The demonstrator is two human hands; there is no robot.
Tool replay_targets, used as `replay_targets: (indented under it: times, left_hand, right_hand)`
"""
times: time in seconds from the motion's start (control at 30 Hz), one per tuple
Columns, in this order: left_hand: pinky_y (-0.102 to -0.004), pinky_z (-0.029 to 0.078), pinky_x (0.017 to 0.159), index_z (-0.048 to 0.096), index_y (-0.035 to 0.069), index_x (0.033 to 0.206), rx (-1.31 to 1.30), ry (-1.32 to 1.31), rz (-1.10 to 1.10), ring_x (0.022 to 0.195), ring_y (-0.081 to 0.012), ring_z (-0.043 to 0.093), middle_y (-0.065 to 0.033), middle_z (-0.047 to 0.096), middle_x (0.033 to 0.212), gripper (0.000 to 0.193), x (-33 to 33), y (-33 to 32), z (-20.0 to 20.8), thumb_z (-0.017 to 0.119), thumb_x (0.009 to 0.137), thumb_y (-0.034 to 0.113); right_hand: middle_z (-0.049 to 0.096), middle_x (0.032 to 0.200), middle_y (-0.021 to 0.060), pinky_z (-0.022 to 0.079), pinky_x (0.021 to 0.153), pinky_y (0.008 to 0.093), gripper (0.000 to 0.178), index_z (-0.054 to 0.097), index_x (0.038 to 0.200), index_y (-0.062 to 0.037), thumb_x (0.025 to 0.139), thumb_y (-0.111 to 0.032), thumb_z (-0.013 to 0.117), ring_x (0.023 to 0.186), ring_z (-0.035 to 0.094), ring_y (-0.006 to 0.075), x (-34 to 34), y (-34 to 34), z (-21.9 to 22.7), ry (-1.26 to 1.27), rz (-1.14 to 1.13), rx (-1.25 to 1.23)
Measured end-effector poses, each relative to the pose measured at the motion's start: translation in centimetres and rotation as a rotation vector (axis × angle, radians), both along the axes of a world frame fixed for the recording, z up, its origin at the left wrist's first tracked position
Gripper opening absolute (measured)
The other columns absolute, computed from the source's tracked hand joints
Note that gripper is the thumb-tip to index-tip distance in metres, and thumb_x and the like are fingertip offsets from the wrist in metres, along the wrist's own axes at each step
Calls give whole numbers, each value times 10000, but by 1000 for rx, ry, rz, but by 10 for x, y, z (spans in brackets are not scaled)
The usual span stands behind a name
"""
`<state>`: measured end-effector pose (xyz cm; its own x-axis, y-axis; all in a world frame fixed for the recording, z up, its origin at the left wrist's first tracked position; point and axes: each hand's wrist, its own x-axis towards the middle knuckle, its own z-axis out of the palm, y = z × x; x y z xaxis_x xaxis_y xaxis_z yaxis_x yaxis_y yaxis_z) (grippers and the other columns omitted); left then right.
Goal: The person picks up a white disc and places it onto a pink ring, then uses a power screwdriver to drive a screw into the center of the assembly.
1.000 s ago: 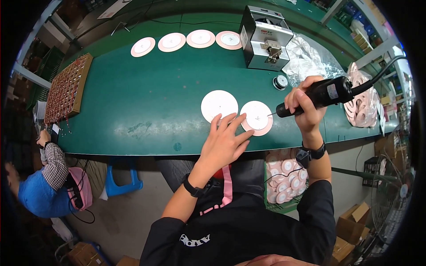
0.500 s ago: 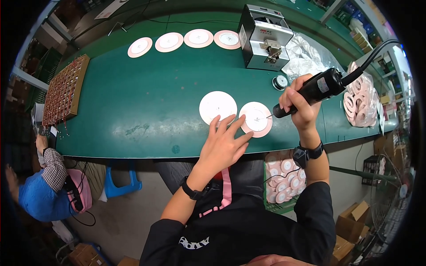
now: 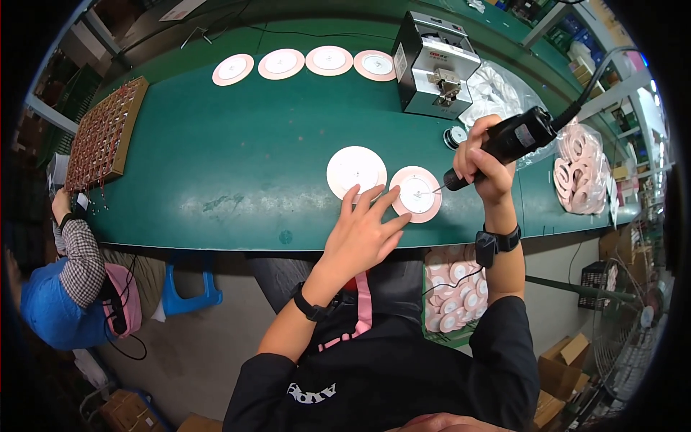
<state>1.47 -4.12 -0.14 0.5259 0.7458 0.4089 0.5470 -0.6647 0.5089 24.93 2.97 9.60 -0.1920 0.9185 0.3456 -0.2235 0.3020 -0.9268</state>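
Note:
My right hand (image 3: 484,160) is wrapped round a black electric screwdriver (image 3: 515,145), whose thin bit points left at a white disc with a pink rim (image 3: 415,206). The bit's tip is at or just above that disc's middle; I cannot tell if it touches. With fingers spread, my left hand (image 3: 366,229) lies across the lower edges of this disc and of a plain white disc (image 3: 355,164) to its left. Both discs rest flat on the green table (image 3: 237,158) near its front edge.
Along the back stand several pink-rimmed discs (image 3: 329,60) in a row, beside a black and silver machine (image 3: 437,68). A wire spool (image 3: 455,137) and bagged pink rings (image 3: 579,173) are at right. A crate of discs (image 3: 455,291) sits below. A co-worker (image 3: 68,295) sits at left.
The view has shifted slightly. My hands, the screwdriver and the two discs keep nearly the same places relative to each other. At left, the co-worker's hand has moved up to the wooden rack.

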Motion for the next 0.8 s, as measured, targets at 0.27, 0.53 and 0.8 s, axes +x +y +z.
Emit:
replay_targets:
  times: [0.27,0.53,0.8]
  left_hand:
    - [-567,304,1155,753,181,1134,16,-24,-7,1328,-327,498,-121,575,1423,290,-1,0,0,739,847,222]
    - [-562,311,1154,763,201,1147,11,-16,12,1322,-325,508,-98,587,1423,321,1,-1,-1,750,827,221]
    - [-554,319,1152,766,206,1143,59,-18,25,1317,-322,511,-89,592,1415,318,3,-6,-2,751,825,218]
  right_hand:
    - [440,656,43,415,489,305,294,434,1148,-55,910,-96,601,465,430,142,19,-3,-11,102,-3,79]
    - [448,673,45,411,500,301,321,438,1184,-57,922,-102,619,478,418,140,7,-12,-12,77,23,159]
    - [454,684,50,408,506,303,311,428,1145,-57,930,-115,645,493,416,133,6,-19,-14,56,0,199]
